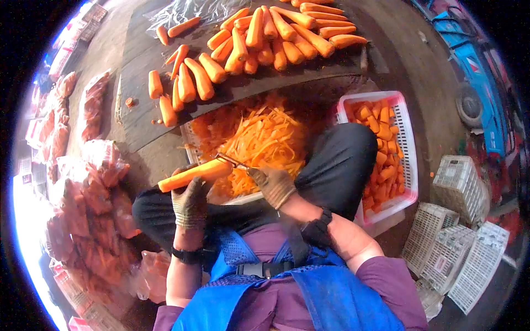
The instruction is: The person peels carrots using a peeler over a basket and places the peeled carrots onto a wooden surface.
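Note:
A large carrot (182, 177) lies slanted across the gloved fingers of my left hand (190, 204), which are closed around its underside. My right hand (274, 186), also gloved, grips the handle of a peeler (233, 160). The peeler's head touches the carrot near its far end. Below both hands, between my knees, a heap of orange peelings (270, 138) fills a crate (190, 138), whose pale rim shows only in part. Beside my right knee stands a white and pink crate (409, 149) holding carrot pieces (381, 165).
Many whole carrots (265, 38) lie on a dark board (138, 55) ahead, near clear plastic (190, 11). Bagged carrots (88, 220) are piled at the left. White crates (447, 248) stand at the right, with a blue vehicle (469, 71) beyond.

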Demonstrator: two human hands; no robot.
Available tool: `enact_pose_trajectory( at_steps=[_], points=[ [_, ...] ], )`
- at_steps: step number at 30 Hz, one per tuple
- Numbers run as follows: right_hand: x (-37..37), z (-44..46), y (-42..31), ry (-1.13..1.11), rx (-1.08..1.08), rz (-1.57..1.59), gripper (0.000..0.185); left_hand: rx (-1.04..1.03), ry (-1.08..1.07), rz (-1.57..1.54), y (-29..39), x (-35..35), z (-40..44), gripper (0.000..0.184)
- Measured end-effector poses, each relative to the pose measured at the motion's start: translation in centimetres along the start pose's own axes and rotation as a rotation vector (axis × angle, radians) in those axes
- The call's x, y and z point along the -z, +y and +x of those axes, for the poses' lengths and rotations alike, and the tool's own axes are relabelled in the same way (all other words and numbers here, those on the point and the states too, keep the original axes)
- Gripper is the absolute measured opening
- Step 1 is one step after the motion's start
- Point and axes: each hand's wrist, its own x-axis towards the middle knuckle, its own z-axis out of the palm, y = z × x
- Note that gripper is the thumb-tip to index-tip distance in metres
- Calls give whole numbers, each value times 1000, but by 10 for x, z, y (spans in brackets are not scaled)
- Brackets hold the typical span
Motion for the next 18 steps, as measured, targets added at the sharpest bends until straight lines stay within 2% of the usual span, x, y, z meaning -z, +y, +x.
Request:
enact_pose_trajectory(
  at_steps=[5,7,8,10,11,13,14,16,18],
  points=[
    [4,3,-3,-56,-20,-84,57,29,25,-65,2,8,-9,36],
    [2,2,-2,-61,-23,-14,58,33,11,-43,-7,24,-6,37],
    [0,1,1,-68,-26,21,58,25,30,-138,-9,33,-9,36],
    [-2,10,21,-42,-237,71,57,6,67,-330,-3,33,-17,35],
    [-3,13,30,-27,-342,93,57,-57,41,-196,8,32,-18,36],
    [6,7,14,-43,-195,5,64,-24,-70,-274,15,40,-18,42],
    [8,3,7,-54,-116,-39,68,-23,-80,-216,19,37,-19,44],
    [6,3,4,-27,-48,29,63,-16,-74,-112,29,20,-20,47],
    [5,-5,-1,-19,-18,92,60,53,-35,-64,17,34,-13,49]
  ],
)
